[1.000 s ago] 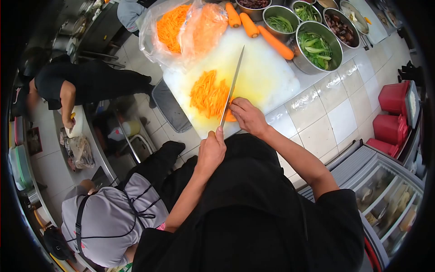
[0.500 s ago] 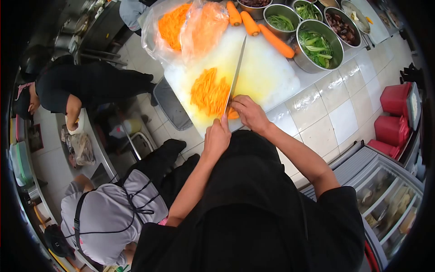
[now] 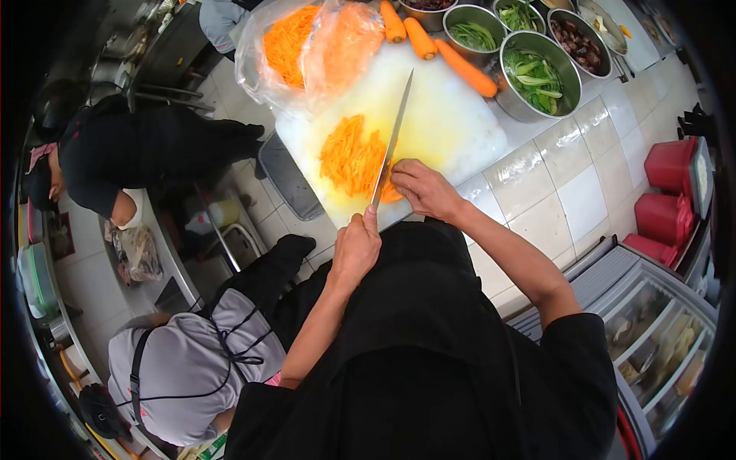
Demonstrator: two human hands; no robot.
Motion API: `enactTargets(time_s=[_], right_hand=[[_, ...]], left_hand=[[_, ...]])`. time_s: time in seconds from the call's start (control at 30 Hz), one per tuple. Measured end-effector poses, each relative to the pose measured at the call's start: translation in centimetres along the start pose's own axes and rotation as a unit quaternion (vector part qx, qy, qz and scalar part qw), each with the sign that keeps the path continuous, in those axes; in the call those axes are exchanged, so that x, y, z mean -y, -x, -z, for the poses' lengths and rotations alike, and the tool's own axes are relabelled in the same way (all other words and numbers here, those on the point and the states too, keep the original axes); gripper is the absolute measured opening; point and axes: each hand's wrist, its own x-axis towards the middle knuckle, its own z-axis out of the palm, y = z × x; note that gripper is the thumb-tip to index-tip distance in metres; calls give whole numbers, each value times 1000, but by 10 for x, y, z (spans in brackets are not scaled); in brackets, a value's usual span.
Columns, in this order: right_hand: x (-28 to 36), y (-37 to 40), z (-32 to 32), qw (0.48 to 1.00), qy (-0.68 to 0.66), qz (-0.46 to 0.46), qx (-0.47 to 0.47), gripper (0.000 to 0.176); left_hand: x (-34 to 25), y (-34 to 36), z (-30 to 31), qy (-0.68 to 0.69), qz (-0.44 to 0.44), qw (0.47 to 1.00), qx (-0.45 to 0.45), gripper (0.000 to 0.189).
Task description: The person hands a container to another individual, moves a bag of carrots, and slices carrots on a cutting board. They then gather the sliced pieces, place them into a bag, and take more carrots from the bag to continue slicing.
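Observation:
My left hand (image 3: 356, 247) is closed round the handle of a long kitchen knife (image 3: 396, 130), whose blade points away from me across the white cutting board (image 3: 452, 115). Fingers of my right hand (image 3: 424, 188) are bent and press on a piece of carrot (image 3: 391, 192) just right of the blade, partly hidden by the fingertips. Left of the blade lies a loose pile of carrot strips (image 3: 345, 157). Whole peeled carrots (image 3: 466, 69) rest along the board's far edge, near a clear plastic bag (image 3: 343, 54) of shredded carrot.
Metal pots hold leafy greens (image 3: 534, 84), cut green vegetables (image 3: 473, 35) and dark pieces (image 3: 575, 47) at the upper right. A grey bin (image 3: 290, 178) stands left of the board. Two people in grey (image 3: 180, 368) and black (image 3: 161, 149) work at the left counter. Red containers (image 3: 661, 218) are at right.
The knife and my left hand have drawn back slightly toward me and left. My right hand stays on the carrot piece, shifted a little.

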Motion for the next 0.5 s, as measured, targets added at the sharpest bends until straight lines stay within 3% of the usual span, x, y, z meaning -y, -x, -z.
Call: enactTargets(time_s=[0.33,0.5], right_hand=[[-7,0,-10,998,62,30,-5,26],[-8,1,-14,997,74,30,-19,31]], left_hand=[[7,15,3,-8,-12,1000,2,55],[8,-22,-18,-5,-41,999,-29,54]])
